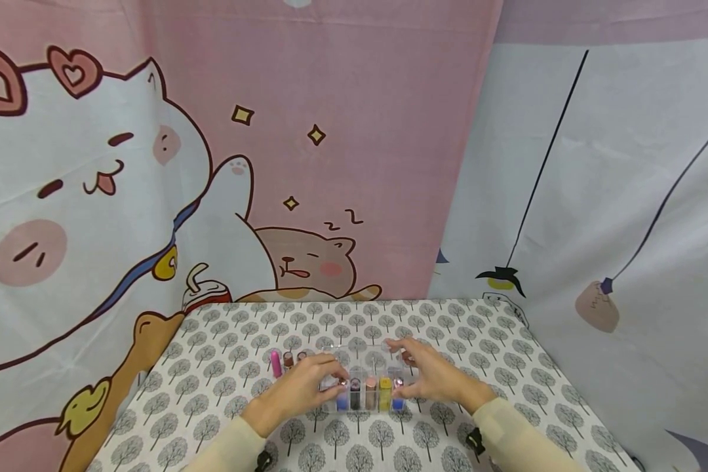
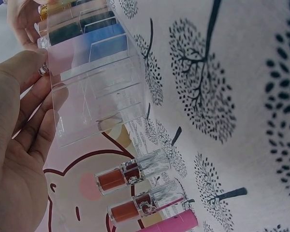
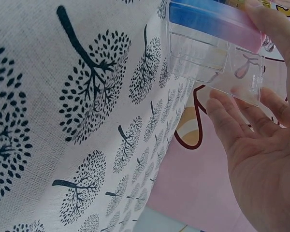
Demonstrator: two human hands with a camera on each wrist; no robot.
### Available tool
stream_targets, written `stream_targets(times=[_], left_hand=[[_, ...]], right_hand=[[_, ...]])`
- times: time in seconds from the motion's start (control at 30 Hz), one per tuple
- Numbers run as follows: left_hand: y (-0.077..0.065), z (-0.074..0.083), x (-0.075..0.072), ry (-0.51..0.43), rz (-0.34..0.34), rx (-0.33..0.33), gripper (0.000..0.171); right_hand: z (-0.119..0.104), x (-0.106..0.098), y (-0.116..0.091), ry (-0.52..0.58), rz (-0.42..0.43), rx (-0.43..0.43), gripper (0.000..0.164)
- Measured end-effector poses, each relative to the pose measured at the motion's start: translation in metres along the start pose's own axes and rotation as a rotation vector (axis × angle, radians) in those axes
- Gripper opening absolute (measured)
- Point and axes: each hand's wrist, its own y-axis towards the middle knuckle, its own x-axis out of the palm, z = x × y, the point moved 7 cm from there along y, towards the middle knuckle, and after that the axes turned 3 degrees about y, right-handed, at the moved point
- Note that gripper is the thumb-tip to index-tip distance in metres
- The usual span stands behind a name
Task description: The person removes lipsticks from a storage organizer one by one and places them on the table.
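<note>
A clear plastic organizer [image 1: 366, 357] stands between my hands, with a row of small coloured bottles in its front compartments. My left hand [image 1: 301, 388] is at its left end, thumb and fingertip pinching around the round cap of a blue-and-pink bottle [image 2: 108, 47]. Other left fingers show behind the clear wall. At the opposite end is another blue-and-pink bottle [image 3: 215, 21]. My right hand [image 1: 433, 375] spreads around that end, thumb at the front near the bottle tops, loosely bent fingers behind the back wall. Between them stand a dark bottle [image 1: 355, 394], a pinkish one [image 1: 370, 396] and a yellow one [image 1: 385, 396].
Left of the organizer, a pink tube [image 1: 276, 364] and two lip gloss tubes [image 2: 120, 179] with brown-red ends stand on the tree-print tablecloth [image 1: 212, 367]. The organizer's rear compartments appear bare. A cartoon-print curtain [image 1: 360, 164] hangs behind the table, another along the right side.
</note>
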Motion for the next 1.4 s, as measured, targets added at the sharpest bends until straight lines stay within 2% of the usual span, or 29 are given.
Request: stream_targets(times=[0.2, 0.57, 0.97, 1.4], left_hand=[[0.000, 0.000, 0.000, -0.008, -0.004, -0.007, 0.020], [0.002, 0.001, -0.003, -0.037, 0.029, 0.038, 0.019], [0.002, 0.003, -0.013, -0.043, 0.129, 0.106, 0.018], [-0.002, 0.004, -0.026, 0.027, 0.203, 0.116, 0.023]], right_hand=[[0.001, 0.001, 0.000, 0.005, -0.003, -0.001, 0.111], [0.003, 0.000, 0.001, 0.004, 0.004, -0.006, 0.113], [0.003, 0.000, 0.001, -0.014, 0.007, -0.006, 0.110], [0.002, 0.000, 0.001, -0.019, -0.002, -0.007, 0.109]])
